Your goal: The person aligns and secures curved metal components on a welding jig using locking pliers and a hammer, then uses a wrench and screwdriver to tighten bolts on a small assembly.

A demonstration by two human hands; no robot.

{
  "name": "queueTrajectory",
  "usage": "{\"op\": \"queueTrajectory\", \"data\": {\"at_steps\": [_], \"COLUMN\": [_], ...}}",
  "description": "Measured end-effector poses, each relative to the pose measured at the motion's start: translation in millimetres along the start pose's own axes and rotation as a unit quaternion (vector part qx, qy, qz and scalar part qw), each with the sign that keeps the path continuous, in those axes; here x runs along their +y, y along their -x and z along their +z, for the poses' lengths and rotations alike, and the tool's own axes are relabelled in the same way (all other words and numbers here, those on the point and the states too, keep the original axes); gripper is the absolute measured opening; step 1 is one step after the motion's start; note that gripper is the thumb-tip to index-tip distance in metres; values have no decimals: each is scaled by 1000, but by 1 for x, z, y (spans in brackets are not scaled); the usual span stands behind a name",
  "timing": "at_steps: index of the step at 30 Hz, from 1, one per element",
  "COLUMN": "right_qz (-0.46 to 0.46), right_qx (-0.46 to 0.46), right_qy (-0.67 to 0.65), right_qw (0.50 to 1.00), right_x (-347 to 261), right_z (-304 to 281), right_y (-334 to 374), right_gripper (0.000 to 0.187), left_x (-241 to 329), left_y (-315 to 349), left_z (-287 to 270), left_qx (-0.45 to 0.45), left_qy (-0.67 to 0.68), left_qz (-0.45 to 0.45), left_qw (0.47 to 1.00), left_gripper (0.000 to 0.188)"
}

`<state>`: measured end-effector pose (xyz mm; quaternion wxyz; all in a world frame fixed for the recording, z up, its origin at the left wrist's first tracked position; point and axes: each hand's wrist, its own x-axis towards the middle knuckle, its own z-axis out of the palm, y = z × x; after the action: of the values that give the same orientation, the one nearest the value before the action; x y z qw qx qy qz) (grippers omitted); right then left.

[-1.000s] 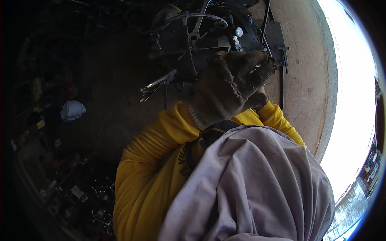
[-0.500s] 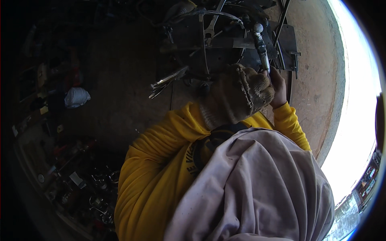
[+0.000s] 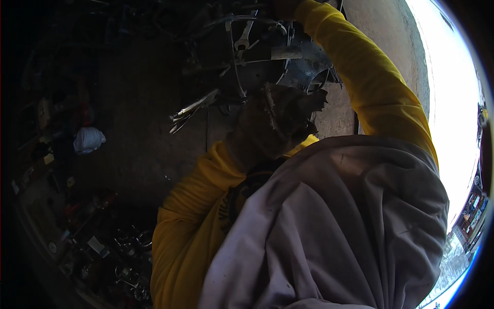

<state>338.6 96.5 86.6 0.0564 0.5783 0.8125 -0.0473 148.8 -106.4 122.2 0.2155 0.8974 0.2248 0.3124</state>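
Note:
My left hand (image 3: 280, 116), in a worn brown work glove, is raised before my chest at the near side of a dark metal workbench (image 3: 257, 74). Its fingers are curled, and a dark, ragged-edged shape (image 3: 318, 101) shows at them; I cannot make out what it is. My right arm stretches far forward, so my right hand (image 3: 286, 8) is at the top edge in deep shadow, its fingers hidden. On the bench lie an open-end wrench (image 3: 243, 40) and a flat metal bar (image 3: 286, 53). Shiny locking pliers (image 3: 194, 109) jut from the bench's near left side.
A thin curved rod (image 3: 234, 62) crosses the bench. A white bundle (image 3: 89, 140) sits among dim clutter at left. Several metal parts (image 3: 133, 242) lie at lower left. Brown floor (image 3: 381, 36) runs along the right, beside bright daylight. A pale cloth (image 3: 329, 221) covers my front.
My right hand has moved from beside the glove, near a round-ended metal tool, forward to the top edge. That tool is out of sight now. My gloved left hand has shifted left in the picture.

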Motion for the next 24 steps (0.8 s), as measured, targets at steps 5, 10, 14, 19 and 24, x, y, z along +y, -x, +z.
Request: {"op": "queueTrajectory", "data": {"at_steps": [5,10,14,19,24], "right_qz": [-14,43,202,230,217], "right_qx": [71,276,38,-70,-45], "right_qy": [-6,-482,-768,-869,-945], "right_qw": [997,830,607,433,241], "right_x": [-4,-52,-103,-116,-122], "right_z": [22,7,9,19,19], "right_y": [2,119,231,251,264], "right_gripper": [29,38,47,45,39], "left_x": [-9,-12,-15,-31,-9], "left_y": [13,10,3,12,17], "left_z": [3,-13,-11,3,0], "left_qx": [21,1,13,37,14], "left_qy": [-32,31,104,152,103], "left_qz": [-2,-21,-32,15,-34], "left_qw": [999,999,994,988,994], "left_gripper": [54,53,46,39,48]}}
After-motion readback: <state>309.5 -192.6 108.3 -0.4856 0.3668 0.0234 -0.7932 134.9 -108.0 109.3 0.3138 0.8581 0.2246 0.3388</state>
